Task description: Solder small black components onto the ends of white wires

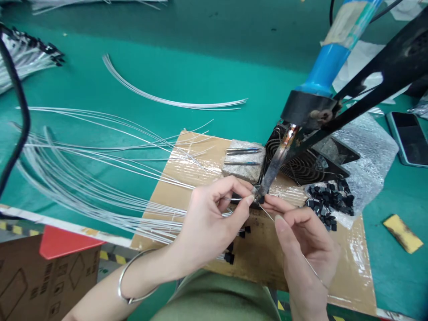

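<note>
My left hand (pixel 217 214) pinches the end of a thin white wire just under the tip of a soldering iron (pixel 272 171). The iron has a blue handle and is held, pointing down, in a black stand (pixel 361 98). Between the thumb and forefinger of my right hand (pixel 302 240) is a thin solder wire (pixel 266 211), its far end at the iron tip and its tail lying across the palm. A small black part sits by the fingertips, partly hidden. White wires (pixel 160 216), some ending in black connectors (pixel 229 257), lie under my left hand.
Cardboard (pixel 351 263) covers the work area on a green table (pixel 187 53). A black fan (pixel 301 160) stands behind the iron. Small black connectors (pixel 329 198) are heaped at right, near bubble wrap (pixel 371 142), a phone (pixel 408 136) and a yellow sponge (pixel 403 232). A black cable (pixel 20 107) hangs at left.
</note>
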A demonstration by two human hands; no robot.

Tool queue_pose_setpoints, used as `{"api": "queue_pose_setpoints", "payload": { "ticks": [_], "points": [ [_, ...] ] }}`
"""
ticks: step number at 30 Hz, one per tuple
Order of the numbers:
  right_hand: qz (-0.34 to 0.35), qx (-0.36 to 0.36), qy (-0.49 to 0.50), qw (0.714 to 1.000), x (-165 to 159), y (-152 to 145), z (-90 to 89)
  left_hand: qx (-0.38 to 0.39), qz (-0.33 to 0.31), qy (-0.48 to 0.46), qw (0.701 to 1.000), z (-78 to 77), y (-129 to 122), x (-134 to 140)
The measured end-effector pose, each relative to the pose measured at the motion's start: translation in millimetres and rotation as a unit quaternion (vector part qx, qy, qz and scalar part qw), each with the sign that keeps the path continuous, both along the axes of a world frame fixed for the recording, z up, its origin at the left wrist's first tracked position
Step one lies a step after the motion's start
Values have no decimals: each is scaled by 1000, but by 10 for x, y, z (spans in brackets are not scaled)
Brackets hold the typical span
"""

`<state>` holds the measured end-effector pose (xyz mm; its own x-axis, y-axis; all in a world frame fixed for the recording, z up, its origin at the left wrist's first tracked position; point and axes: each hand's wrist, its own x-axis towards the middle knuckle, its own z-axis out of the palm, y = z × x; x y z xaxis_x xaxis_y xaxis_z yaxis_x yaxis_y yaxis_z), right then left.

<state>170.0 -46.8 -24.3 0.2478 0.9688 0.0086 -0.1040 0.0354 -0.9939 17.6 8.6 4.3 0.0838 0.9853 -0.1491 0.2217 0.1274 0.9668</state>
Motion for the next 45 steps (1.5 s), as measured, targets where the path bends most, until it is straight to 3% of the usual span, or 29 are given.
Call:
{"api": "queue_pose_setpoints", "payload": {
  "ticks": [7,13,23,29,34,45],
  "points": [
    [-42,-47,1,998,-95,-19,83,0,-3,-4,1000,-6,-5,-8],
    [-55,-44,6,998,-146,-20,122,4,-2,0,1000,14,-10,-6],
    [-51,-39,4,998,-109,-25,74,2,-2,-4,1000,4,-15,-13],
    [-2,5,-19,1000,-18,-7,-13,-3,-5,-2,1000,1,-4,14],
    [-36,-20,-14,999,-51,-12,15,4,-6,4,1000,22,-14,8],
    [-5,10,-24,1000,-23,-8,-21,2,-4,-1,1000,4,-17,-3]
  ]
}}
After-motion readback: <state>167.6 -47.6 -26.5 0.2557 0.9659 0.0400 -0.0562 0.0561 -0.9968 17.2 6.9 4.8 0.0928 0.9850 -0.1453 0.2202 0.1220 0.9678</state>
